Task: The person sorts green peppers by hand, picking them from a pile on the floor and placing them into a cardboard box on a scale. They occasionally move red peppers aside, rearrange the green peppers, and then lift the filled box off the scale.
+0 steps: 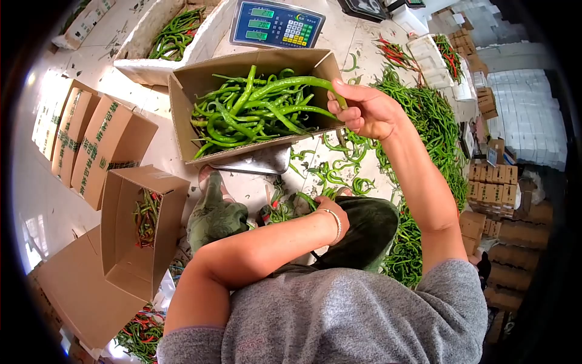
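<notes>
Pinched in my right hand [367, 112] is a long green chili pepper [291, 83], stretching left over the open cardboard box [327, 64]. That box holds a heap of green chili peppers [260, 118] and sits on a metal scale plate [257, 164]. Low over my knee, my left hand [335, 219] is bent inward, its fingers mostly hidden under it. Another green chili pepper [307, 199] meets its fingertips, and the fingers look closed on it. More loose peppers [330, 173] lie on the floor between the box and my legs.
A scale display [276, 24] stands behind the box. Left of it is a white foam box [142, 70] with peppers. A large pepper pile [424, 133] spreads on the right. At left are taped cartons [100, 145] and a smaller open box [142, 261] with reddish peppers.
</notes>
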The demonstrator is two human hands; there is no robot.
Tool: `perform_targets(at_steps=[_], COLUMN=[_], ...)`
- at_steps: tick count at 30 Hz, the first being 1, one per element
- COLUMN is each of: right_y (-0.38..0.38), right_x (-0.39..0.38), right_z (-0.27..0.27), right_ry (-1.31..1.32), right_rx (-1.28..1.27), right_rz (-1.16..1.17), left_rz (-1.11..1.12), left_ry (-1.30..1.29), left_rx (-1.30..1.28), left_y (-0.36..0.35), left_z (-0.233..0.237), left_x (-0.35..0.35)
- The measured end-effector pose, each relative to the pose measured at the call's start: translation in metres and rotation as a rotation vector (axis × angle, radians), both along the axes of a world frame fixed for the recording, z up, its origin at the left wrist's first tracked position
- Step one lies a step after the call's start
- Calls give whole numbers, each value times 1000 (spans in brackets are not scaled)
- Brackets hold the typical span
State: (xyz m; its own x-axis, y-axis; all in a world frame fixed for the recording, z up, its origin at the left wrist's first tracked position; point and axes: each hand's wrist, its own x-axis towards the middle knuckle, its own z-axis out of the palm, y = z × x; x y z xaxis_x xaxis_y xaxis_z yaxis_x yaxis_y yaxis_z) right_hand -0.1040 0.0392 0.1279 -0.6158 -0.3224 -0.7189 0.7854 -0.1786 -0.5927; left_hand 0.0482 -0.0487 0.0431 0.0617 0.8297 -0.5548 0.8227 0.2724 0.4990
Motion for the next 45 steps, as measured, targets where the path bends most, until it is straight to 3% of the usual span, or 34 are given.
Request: perform_targets(at_steps=[6, 19, 25, 30, 33, 41, 45], right_y=[5, 0, -2, -10, -15, -37, -97], right_x=[14, 54, 74, 90, 86, 74, 25], right_z=[11, 25, 37, 42, 45, 47, 60], right_ry=[224, 461, 783, 913, 937, 1013, 1043], right_rx=[-2, 78, 79, 267, 183, 167, 258], right_rz=[151, 134, 206, 144, 226, 138, -110], left_rz=[19, -30, -47, 51, 84, 89, 71], left_ry=[30, 95, 111, 30, 18, 61, 97], left_rx=[38, -8, 12, 81, 103, 73, 79], left_y=[-1, 4, 14, 27, 27, 35, 31], left_z=[-3, 10, -4, -8, -5, -14, -21], left_x=[8, 18, 27, 26, 24, 30, 31])
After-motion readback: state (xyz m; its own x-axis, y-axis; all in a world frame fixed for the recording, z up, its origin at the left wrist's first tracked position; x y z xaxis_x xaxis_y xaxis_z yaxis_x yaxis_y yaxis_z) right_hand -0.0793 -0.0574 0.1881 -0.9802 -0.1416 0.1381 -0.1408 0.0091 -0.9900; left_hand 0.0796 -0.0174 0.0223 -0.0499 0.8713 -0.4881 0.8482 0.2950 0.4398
